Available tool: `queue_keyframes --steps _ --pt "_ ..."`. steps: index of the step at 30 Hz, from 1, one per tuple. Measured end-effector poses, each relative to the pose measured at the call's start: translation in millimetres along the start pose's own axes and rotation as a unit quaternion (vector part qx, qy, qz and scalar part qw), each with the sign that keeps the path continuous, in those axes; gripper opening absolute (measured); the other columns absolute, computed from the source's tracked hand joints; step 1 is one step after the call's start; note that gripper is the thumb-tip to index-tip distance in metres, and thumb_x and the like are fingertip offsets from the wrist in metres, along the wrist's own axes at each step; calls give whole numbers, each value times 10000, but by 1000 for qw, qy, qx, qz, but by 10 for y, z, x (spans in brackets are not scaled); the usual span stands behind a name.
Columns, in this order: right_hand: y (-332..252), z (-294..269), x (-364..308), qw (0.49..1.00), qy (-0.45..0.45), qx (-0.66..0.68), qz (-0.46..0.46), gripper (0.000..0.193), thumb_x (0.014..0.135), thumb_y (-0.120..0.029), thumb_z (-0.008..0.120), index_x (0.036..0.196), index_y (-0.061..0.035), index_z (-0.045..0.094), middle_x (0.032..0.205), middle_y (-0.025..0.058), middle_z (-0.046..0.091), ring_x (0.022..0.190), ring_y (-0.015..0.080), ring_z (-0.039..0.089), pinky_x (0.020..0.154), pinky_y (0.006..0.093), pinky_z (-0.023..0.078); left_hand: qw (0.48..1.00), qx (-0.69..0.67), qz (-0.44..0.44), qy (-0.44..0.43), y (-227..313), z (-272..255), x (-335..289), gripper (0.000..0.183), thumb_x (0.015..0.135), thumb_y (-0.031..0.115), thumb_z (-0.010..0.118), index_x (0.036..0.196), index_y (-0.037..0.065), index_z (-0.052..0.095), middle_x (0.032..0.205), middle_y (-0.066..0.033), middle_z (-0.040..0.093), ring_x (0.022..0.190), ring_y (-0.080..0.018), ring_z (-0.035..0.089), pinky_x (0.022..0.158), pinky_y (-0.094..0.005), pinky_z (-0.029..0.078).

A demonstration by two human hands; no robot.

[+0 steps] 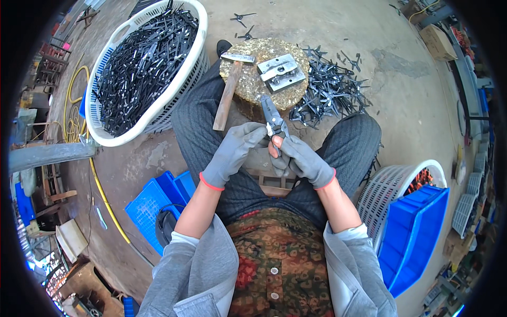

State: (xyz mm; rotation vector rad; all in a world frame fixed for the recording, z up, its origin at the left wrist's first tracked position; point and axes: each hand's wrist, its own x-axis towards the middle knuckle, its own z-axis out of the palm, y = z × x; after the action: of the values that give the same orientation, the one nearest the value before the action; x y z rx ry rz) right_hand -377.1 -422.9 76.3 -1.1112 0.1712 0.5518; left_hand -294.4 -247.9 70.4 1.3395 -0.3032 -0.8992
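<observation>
My right hand (pixel 303 157), in a grey glove with bare skin showing at a fingertip, is closed around a pair of dark grey pliers (pixel 271 111) whose jaws point up and away from me. My left hand (pixel 240 145), also gloved, pinches at the pliers' pivot, where a small silvery piece (pixel 269 128) shows; the fingertips partly hide what they grip. Just beyond my hands stands a round wooden stump (pixel 247 87). A hammer (pixel 227 98) lies on its left side, its handle sticking out toward me. Beside the hammer sits a steel block (pixel 288 82) with holes.
Dark plier pieces (pixel 330 95) lie heaped on the floor right of the stump. A white basket (pixel 145 124) full of black pieces stands at left. Blue bins (pixel 417 232) lean by another white basket (pixel 380 190) at right. A yellow hose (pixel 105 201) crosses the left floor.
</observation>
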Motion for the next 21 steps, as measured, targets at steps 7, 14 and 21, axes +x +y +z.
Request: queue_keyframes --steps 7,14,21 --pt "-876 -439 393 962 209 -172 -40 355 947 -391 444 766 -93 512 569 -4 496 489 108 540 416 208 367 999 26 23 26 -75 -40 -44 456 959 346 456 1127 -67 549 1058 -146 625 962 -203 615 877 -315 467" --pt "-1130 -730 716 583 360 -722 -91 398 930 -351 425 853 -21 632 682 176 636 634 299 642 596 400 491 1000 18 -1 11 -342 -37 -128 459 958 351 458 1122 -67 553 1074 -145 620 959 -206 615 882 -323 468" --pt "-938 -817 467 940 220 -245 90 416 937 -433 419 752 -88 559 584 15 536 464 162 557 442 273 394 1000 20 9 23 -315 -118 -135 431 962 321 450 1123 -66 552 1067 -154 620 970 -214 616 883 -321 470"
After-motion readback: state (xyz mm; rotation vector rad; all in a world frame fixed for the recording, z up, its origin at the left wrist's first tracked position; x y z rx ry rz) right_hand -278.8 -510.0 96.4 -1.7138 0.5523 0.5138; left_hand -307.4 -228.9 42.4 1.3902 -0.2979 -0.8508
